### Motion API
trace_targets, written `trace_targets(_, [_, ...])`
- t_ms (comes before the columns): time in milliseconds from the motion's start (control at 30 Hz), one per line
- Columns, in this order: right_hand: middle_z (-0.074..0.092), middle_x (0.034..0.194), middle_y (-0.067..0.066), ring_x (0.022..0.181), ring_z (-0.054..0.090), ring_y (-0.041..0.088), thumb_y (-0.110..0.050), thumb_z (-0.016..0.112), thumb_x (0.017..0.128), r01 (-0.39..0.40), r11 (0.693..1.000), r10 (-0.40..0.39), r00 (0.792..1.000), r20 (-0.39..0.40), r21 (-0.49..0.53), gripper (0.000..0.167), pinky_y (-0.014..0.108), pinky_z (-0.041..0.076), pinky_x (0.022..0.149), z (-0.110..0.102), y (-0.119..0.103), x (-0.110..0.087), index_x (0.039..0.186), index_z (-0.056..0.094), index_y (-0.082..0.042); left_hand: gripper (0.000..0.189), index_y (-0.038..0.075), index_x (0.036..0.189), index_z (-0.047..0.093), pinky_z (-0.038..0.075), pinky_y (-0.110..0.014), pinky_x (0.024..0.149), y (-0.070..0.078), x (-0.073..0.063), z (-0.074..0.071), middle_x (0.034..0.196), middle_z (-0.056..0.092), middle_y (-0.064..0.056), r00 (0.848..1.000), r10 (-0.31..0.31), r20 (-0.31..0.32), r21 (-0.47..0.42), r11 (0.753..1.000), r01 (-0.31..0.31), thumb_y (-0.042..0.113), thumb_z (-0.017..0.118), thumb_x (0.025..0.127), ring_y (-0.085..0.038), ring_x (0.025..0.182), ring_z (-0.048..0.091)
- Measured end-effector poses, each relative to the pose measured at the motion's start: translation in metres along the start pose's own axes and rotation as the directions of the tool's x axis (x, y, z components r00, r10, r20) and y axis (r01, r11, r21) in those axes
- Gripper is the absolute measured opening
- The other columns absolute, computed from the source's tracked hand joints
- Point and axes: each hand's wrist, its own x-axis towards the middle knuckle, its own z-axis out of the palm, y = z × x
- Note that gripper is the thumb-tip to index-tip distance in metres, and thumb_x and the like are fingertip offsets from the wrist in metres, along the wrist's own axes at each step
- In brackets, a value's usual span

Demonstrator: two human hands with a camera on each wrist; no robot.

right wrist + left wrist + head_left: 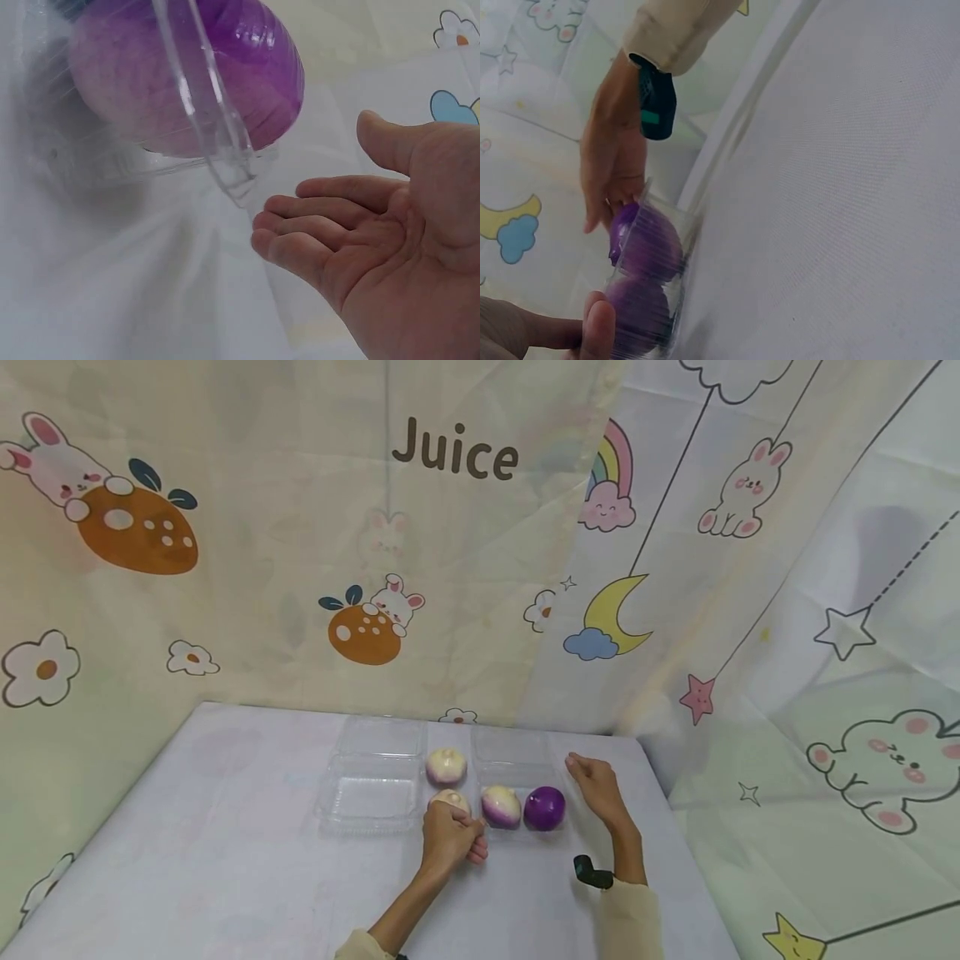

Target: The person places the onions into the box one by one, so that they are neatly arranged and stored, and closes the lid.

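Observation:
Two glossy round vegetables, like onions or turnips, sit in the right clear plastic box (517, 772). One is white and purple (500, 807); the other is deep purple (544, 809). My left hand (452, 839) is at the box's left side, its thumb (598, 330) close to the wall in the left wrist view; whether it grips the wall is unclear. Behind that hand, a pale vegetable (450, 798) is partly hidden. Another pale one (446, 767) lies farther back. My right hand (597, 789) holds nothing beside the box's right side, its fingers (322, 217) loosely extended.
A second clear plastic box (372, 797) stands to the left, its lid (382, 737) folded back. Both boxes rest on a white-covered table (247, 827). Printed cloth (285, 527) hangs behind the table and along its right side.

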Motion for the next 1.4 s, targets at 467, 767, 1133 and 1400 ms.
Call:
trace_targets(467, [0.052, 0.158, 0.038, 0.149, 0.052, 0.054, -0.034, 0.051, 0.117, -0.158, 0.952, 0.111, 0.976, 0.187, 0.261, 0.062, 0.062, 0.045, 0.126, 0.004, 0.004, 0.029, 0.153, 0.048, 0.017, 0.010, -0.013, 0.081, 0.070, 0.066, -0.041, 0.046, 0.001, 0.005, -0.002, 0.060, 0.073, -0.022, 1.000, 0.013, 0.019, 0.007, 1.000, -0.013, -0.010, 0.074, 0.090, -0.025, 0.046, 0.073])
trace_targets(767, [0.047, 0.163, 0.036, 0.149, 0.052, 0.053, -0.031, 0.054, 0.116, -0.177, 0.924, 0.119, 0.975, 0.187, 0.338, 0.061, 0.060, 0.043, 0.127, 0.009, 0.007, 0.035, 0.154, 0.047, 0.016, 0.008, -0.013, 0.084, 0.068, 0.065, -0.041, 0.045, 0.002, 0.006, -0.004, 0.061, 0.073, -0.023, 1.000, -0.003, -0.006, 0.011, 1.000, 0.003, -0.011, 0.074, 0.089, -0.025, 0.045, 0.073])
trace_targets(1133, [0.052, 0.161, 0.030, 0.153, 0.051, 0.045, -0.029, 0.055, 0.116, -0.144, 0.903, 0.101, 0.987, 0.124, 0.404, 0.058, 0.040, 0.051, 0.121, 0.004, 0.008, 0.024, 0.156, 0.047, 0.012, 0.009, -0.013, 0.083, 0.069, 0.065, -0.038, 0.045, 0.003, -0.002, 0.000, 0.059, 0.073, -0.021, 1.000, -0.005, -0.003, 0.018, 1.000, 0.005, -0.011, 0.074, 0.089, -0.024, 0.044, 0.073])
trace_targets(1400, [0.054, 0.160, 0.029, 0.152, 0.052, 0.045, -0.029, 0.054, 0.116, -0.087, 0.901, 0.039, 0.992, 0.120, 0.424, 0.059, 0.046, 0.049, 0.123, -0.004, 0.006, 0.026, 0.160, 0.044, 0.009, 0.009, -0.013, 0.082, 0.072, 0.065, -0.039, 0.045, 0.003, 0.001, -0.001, 0.059, 0.073, -0.020, 1.000, -0.010, -0.001, 0.021, 1.000, 0.010, -0.010, 0.073, 0.090, -0.022, 0.045, 0.073])
